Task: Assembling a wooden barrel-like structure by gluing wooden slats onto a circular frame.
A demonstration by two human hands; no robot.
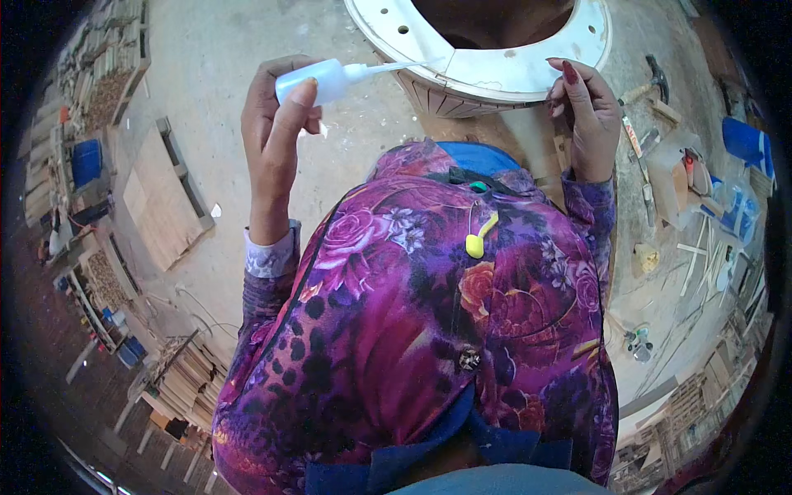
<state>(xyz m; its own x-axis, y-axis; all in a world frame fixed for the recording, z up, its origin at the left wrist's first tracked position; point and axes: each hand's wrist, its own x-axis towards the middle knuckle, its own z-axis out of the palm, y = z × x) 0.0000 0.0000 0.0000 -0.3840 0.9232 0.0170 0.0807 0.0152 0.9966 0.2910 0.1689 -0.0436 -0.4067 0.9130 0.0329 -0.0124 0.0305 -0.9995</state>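
Observation:
My left hand (276, 136) grips a small translucent squeeze bottle (326, 80) with a long thin nozzle. The nozzle tip rests on the flat white rim (528, 70) of a large round wooden frame at the top of the view. That frame has a ribbed side wall and a dark hollow centre. My right hand (587, 115) touches the rim's right edge with its fingertips, fingers bent. Both sleeves and my front are purple floral cloth.
A hammer (652, 82), a knife and clear plastic bags lie on the concrete floor to the right. A flat wooden panel (165, 198) lies at the left. Stacks of wood strips (190, 379) sit at the lower left and upper left.

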